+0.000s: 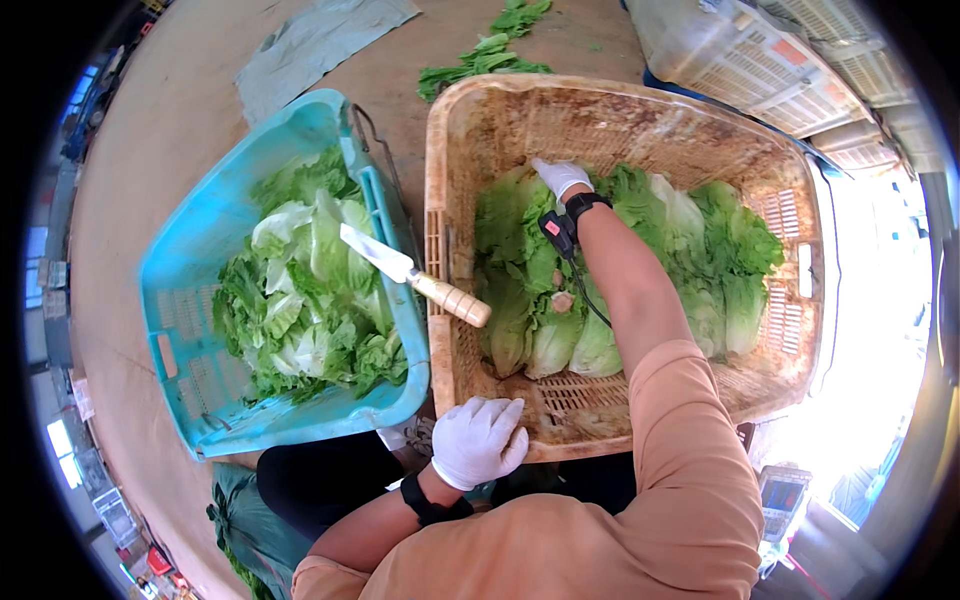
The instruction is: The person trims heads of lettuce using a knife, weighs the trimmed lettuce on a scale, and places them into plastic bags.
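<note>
My right hand [562,178], in a white glove, reaches to the far side of a dirty cream plastic crate [622,109] and touches the top of the lettuce heads [506,217]; its fingers are partly hidden. My left hand [480,442], gloved too, rests on the crate's near rim with nothing visible in it. Several lettuce heads lie side by side in rows. A knife with a wooden handle [450,298] lies across the adjoining rims, its blade over a turquoise plastic basket [202,217] that holds loose lettuce leaves [307,300].
Leafy scraps [487,64] and a grey sheet [315,52] lie on the floor beyond the baskets. Stacked pale crates [757,67] stand at the upper right. A green bag [259,517] is at my lower left, and a device with a display [782,499] at the lower right.
</note>
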{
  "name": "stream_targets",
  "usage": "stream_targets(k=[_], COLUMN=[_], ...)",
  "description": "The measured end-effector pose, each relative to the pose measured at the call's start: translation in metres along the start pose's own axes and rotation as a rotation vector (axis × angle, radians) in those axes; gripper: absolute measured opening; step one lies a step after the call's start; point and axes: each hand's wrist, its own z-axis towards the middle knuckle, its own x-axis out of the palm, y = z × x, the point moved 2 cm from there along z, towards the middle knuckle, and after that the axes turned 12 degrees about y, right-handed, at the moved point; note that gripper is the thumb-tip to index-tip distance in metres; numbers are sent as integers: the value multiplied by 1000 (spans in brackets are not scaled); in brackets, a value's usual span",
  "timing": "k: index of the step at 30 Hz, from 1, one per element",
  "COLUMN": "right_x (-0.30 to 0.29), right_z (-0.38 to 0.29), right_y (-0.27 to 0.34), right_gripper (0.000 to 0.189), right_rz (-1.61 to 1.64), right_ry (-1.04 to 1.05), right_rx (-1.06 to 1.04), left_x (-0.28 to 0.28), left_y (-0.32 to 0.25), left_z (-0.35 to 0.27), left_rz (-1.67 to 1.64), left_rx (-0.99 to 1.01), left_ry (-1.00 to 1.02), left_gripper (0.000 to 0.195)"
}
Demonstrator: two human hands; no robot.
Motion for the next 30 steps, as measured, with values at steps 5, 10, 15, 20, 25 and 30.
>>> stream_targets(k=[5,10,15,20,25,30], right_x=[-15,-38,-86,-130,-128,-80], right_z=[-10,-84,-205,-308,-402,-428], right_y=[-7,-13,-24,5,84,204], right_gripper=[79,71,38,28,33,28], right_rz=[172,531,960,1384,1391,824], right_ry=[201,-231,-218,-61,82,325], right_rx=[-269,-346,-626,-773,-810,-978], left_x=[-3,-4,-2,-10,-52,-167], left_y=[1,1,2,5,50,94], left_z=[-7,-7,-13,-25,-55,-90], left_rz=[2,20,-11,-171,-1235,-1236], left_rx=[5,44,36,87,-177,98], left_ry=[-41,-75,-106,-244,-596,-480], left_gripper=[32,30,25,19,18,81])
